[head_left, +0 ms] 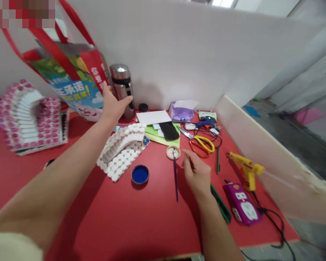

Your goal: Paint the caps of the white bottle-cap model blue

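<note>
My left hand (112,103) reaches to the back left, thumb and fingers spread apart, in front of a steel thermos (122,81) and beside a printed shopping bag (78,83); contact with the thermos cannot be made out. My right hand (197,174) is over the table with its fingers curled; anything inside them is hidden. Just left of it, a thin paintbrush (175,181) rests with its tip on a small round lid (169,153). A cap of blue paint (140,174) lies near a curved model covered in white discs (122,156).
A pink-and-white arched model (29,119) stands at the left. Scissors (203,143), a yellow glue gun (246,166), a purple power box (241,203) with cables and a green cutter (220,203) lie to the right. Behind are a purple tissue pack (181,113) and the white partition (179,54).
</note>
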